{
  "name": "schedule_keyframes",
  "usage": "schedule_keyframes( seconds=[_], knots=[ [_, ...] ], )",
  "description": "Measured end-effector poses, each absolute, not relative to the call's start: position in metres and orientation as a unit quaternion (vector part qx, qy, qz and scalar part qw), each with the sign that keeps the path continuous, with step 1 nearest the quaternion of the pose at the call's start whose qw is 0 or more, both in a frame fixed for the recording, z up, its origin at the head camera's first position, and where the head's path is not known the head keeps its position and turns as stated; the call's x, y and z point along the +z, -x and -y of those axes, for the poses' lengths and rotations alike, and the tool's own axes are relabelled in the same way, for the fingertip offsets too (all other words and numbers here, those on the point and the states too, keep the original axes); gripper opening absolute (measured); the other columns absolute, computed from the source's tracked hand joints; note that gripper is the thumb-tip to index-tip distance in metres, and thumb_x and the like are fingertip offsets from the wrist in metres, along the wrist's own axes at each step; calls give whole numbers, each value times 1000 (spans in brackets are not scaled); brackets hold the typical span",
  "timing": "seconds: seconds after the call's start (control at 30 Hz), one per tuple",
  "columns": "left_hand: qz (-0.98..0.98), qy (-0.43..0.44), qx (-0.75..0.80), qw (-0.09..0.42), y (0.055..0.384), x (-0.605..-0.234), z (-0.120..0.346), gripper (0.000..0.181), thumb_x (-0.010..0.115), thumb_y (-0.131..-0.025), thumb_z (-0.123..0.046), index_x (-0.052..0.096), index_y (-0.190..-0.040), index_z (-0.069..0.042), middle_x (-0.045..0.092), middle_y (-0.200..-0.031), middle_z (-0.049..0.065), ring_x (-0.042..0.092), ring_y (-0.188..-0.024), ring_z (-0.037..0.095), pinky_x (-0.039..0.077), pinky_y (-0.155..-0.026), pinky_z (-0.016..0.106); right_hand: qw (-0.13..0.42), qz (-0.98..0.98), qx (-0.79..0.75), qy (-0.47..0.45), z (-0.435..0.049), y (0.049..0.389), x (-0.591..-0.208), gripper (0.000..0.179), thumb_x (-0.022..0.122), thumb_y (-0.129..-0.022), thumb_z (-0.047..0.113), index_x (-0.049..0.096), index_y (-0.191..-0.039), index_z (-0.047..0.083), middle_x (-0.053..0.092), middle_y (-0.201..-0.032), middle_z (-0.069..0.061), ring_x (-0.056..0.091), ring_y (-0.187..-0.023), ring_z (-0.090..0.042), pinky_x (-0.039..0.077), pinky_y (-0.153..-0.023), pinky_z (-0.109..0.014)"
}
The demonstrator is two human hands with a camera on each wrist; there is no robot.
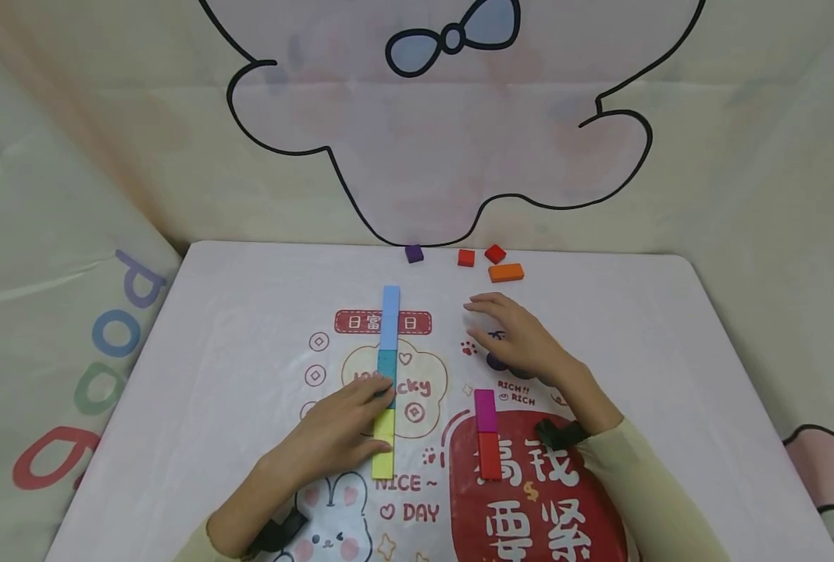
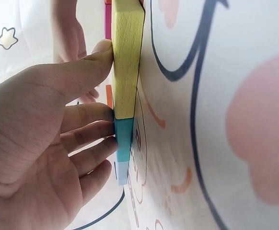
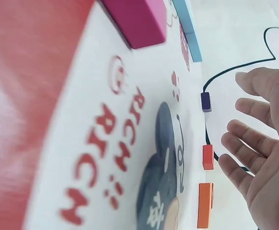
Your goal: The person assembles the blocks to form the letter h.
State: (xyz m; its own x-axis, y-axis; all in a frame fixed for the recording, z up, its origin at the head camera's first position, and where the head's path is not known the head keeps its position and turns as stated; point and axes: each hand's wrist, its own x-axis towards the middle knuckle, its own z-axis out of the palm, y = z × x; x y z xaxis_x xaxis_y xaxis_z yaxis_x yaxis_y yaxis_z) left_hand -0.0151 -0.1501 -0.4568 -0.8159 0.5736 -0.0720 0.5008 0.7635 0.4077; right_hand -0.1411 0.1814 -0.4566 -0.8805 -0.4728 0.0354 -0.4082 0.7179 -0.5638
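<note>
A straight column on the printed cloth is made of a light blue block [image 1: 390, 316], a teal block [image 1: 386, 361] and a yellow block [image 1: 383, 462], end to end. My left hand [image 1: 340, 425] rests on this column from the left. Its thumb touches the yellow block and its fingertips touch the teal one, fingers fairly straight. My right hand [image 1: 518, 336] hovers over the cloth right of the column, fingers spread and holding nothing. Nearer me than that hand, a magenta block [image 1: 485, 410] and a red block [image 1: 490, 457] lie end to end in a shorter column.
Near the table's far edge lie a small purple block [image 1: 414, 254], a red block [image 1: 466, 257], another red block [image 1: 495, 254] turned at an angle, and a longer orange block [image 1: 506, 272]. A patterned curtain [image 1: 417, 156] hangs behind the white table [image 1: 248, 273].
</note>
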Motion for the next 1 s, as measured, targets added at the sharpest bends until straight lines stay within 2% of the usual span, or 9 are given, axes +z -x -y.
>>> schedule_keyframes(
  seconds=[0.4,0.67,1.0],
  knots=[
    [-934,-284,192,96,15,-458,151,80,83,-89,-47,56,-154,-9,52,-163,6,46,-155,29,42,-127,48,63,-927,-291,229,-170,178,-453,52,75,-99,24,62,-147,9,56,-155,-15,51,-148,-36,46,-123,-59],
    [-934,-285,192,99,16,-460,151,80,82,-90,-48,55,-154,-9,51,-163,7,45,-156,29,41,-128,48,70,-927,-284,236,-162,200,-450,52,72,-101,22,59,-149,7,50,-158,-18,50,-147,-38,47,-121,-60],
    [-934,-285,193,99,16,-460,151,80,83,-89,-47,55,-154,-9,52,-163,7,45,-156,29,41,-128,47,63,-943,-250,211,-157,219,-455,53,68,-102,24,57,-151,8,48,-161,-20,43,-152,-39,42,-126,-60]
  ],
)
